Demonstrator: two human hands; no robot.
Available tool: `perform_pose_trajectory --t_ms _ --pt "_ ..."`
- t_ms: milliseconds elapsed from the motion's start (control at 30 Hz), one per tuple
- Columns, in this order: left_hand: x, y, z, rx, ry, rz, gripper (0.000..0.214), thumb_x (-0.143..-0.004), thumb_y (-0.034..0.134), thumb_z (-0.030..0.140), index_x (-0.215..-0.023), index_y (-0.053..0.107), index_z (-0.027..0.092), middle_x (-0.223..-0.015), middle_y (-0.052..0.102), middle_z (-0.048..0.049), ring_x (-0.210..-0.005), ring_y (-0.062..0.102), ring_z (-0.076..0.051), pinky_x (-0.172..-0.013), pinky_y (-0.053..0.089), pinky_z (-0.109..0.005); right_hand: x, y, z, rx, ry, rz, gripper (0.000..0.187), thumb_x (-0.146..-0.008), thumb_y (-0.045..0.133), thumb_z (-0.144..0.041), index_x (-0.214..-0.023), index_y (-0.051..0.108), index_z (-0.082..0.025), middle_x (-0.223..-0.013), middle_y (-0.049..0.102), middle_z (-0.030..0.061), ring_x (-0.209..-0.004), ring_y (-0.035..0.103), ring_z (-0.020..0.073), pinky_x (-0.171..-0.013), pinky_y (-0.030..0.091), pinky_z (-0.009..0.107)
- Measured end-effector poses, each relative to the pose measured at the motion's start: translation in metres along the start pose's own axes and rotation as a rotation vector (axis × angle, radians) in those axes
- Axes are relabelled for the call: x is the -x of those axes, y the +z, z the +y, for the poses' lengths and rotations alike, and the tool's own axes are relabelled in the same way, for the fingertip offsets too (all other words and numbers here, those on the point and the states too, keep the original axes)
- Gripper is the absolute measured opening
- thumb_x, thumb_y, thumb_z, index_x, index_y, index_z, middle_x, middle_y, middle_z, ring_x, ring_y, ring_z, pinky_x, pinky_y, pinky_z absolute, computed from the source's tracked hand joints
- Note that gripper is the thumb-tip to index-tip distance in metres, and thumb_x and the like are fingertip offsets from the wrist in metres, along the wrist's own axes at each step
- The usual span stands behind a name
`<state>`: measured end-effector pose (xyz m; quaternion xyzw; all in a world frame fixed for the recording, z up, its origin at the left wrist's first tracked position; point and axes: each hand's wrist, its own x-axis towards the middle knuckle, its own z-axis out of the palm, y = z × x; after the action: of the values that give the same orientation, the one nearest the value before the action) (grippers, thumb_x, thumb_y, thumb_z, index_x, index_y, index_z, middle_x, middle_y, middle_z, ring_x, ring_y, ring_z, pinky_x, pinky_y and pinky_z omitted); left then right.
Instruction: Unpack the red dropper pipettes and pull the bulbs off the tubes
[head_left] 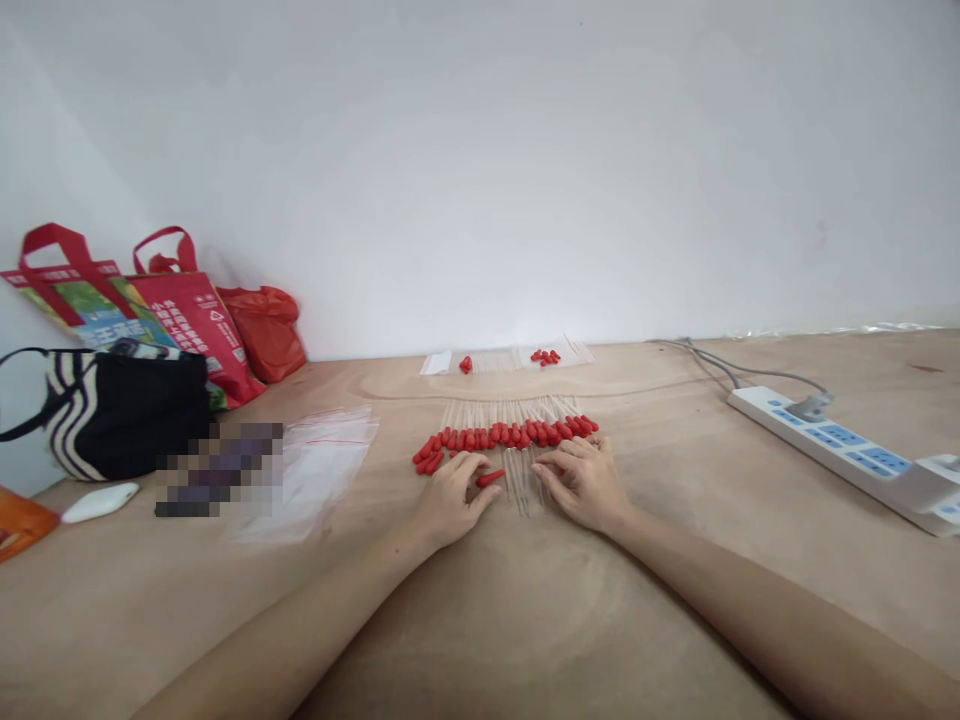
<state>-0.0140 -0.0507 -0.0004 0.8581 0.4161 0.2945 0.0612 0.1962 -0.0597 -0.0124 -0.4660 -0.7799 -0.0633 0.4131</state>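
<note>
My left hand [454, 497] pinches a red rubber dropper bulb [490, 479] between thumb and fingers, its narrow end pointing right. Just right of it, several clear glass dropper tubes [517, 482] lie side by side on the table. My right hand [585, 483] has thumb and fingertips closed at the rightmost tube, partly hiding it. Beyond both hands stretches a row of droppers [517, 434], red bulbs toward me and glass stems pointing to the wall. A few loose red bulbs [430, 463] lie at the row's left end.
Clear plastic bags [315, 475] lie left on the wooden table [480, 620]. By the wall are more red bulbs [545, 357] on a clear bag. A white power strip [840, 445] with cables stands right; a black bag [142, 410] and red shopping bags [202, 330] stand left.
</note>
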Motion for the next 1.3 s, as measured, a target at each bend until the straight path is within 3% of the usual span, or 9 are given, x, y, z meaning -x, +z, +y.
perform_pose_trajectory --t_ms 233,467,567,700,833,967,1067,1200,1300 --pt "0.003 -0.011 -0.016 -0.045 0.004 0.171 0.006 -0.074 0.052 0.02 -0.079 0.051 0.018 -0.069 0.056 -0.0001 -0.06 0.051 -0.011 -0.056 0.043 -0.023 0.001 -0.001 0.0 -0.007 -0.008 -0.001 0.022 -0.081 0.048 -0.029 -0.069 0.064 -0.021 -0.059 0.057 -0.0013 -0.061 0.048 0.0109 -0.074 0.023 0.031" --pt "-0.003 -0.013 -0.016 -0.047 -0.047 0.172 0.016 -0.071 0.06 0.031 -0.079 0.053 0.018 -0.076 0.056 -0.0014 -0.074 0.054 -0.016 -0.07 0.044 -0.029 0.002 -0.003 0.0 0.008 -0.021 0.004 0.02 -0.08 0.049 -0.029 -0.07 0.064 -0.021 -0.059 0.057 -0.0013 -0.062 0.047 0.011 -0.073 0.023 0.031" --pt "-0.016 -0.012 -0.016 -0.144 -0.155 0.205 0.016 -0.073 0.057 0.033 -0.077 0.054 0.018 -0.076 0.055 -0.0029 -0.074 0.052 -0.017 -0.07 0.042 -0.03 0.002 -0.003 0.002 0.013 -0.019 -0.001 0.021 -0.08 0.049 -0.029 -0.067 0.064 -0.021 -0.057 0.056 -0.0017 -0.061 0.046 0.0107 -0.073 0.023 0.031" --pt "-0.035 -0.01 -0.023 -0.295 -0.304 0.158 0.022 -0.071 0.057 0.037 -0.063 0.053 0.017 -0.069 0.051 -0.0028 -0.072 0.05 -0.019 -0.068 0.04 -0.031 0.002 -0.003 0.002 0.019 -0.021 -0.007 0.021 -0.08 0.049 -0.029 -0.066 0.063 -0.021 -0.058 0.056 -0.0016 -0.062 0.047 0.0109 -0.074 0.022 0.031" --pt "-0.041 -0.008 -0.029 -0.278 -0.316 0.166 0.02 -0.071 0.057 0.031 -0.057 0.052 0.017 -0.065 0.049 -0.0021 -0.069 0.049 -0.019 -0.068 0.04 -0.032 0.003 -0.004 0.001 0.012 -0.017 -0.007 0.022 -0.08 0.048 -0.028 -0.067 0.063 -0.021 -0.059 0.057 -0.0013 -0.062 0.047 0.0105 -0.074 0.023 0.031" --pt "-0.03 -0.014 -0.027 -0.231 -0.257 0.303 0.022 -0.075 0.052 0.029 -0.057 0.052 0.017 -0.064 0.049 -0.0023 -0.069 0.049 -0.018 -0.068 0.04 -0.033 0.003 -0.003 0.001 0.011 -0.01 0.006 0.021 -0.08 0.048 -0.029 -0.07 0.064 -0.022 -0.06 0.056 -0.0007 -0.064 0.048 0.0116 -0.074 0.025 0.032" --pt "-0.014 -0.018 -0.018 -0.196 -0.099 0.366 0.02 -0.079 0.05 0.029 -0.064 0.054 0.017 -0.069 0.051 -0.0027 -0.071 0.048 -0.018 -0.07 0.04 -0.032 0.003 -0.004 0.002 0.034 -0.005 0.058 0.021 -0.08 0.049 -0.032 -0.092 0.064 -0.023 -0.077 0.06 0.0032 -0.075 0.051 0.0151 -0.075 0.028 0.033" --pt "0.003 -0.016 -0.005 -0.153 0.153 0.23 0.014 -0.081 0.05 0.028 -0.075 0.056 0.017 -0.077 0.053 -0.0034 -0.077 0.049 -0.016 -0.073 0.039 -0.031 0.001 -0.007 0.001 0.119 -0.091 0.079 0.045 -0.079 0.05 -0.041 -0.12 0.049 -0.022 -0.112 0.052 0.0106 -0.101 0.046 0.022 -0.085 0.028 0.039" --pt "0.006 -0.011 -0.001 -0.149 0.235 0.184 0.014 -0.082 0.05 0.029 -0.077 0.056 0.018 -0.079 0.054 -0.0039 -0.077 0.049 -0.016 -0.073 0.039 -0.031 0.0 -0.007 0.0 0.142 -0.192 0.007 0.037 -0.079 0.05 -0.041 -0.113 0.054 -0.027 -0.116 0.052 0.0075 -0.107 0.043 0.0226 -0.094 0.021 0.044"
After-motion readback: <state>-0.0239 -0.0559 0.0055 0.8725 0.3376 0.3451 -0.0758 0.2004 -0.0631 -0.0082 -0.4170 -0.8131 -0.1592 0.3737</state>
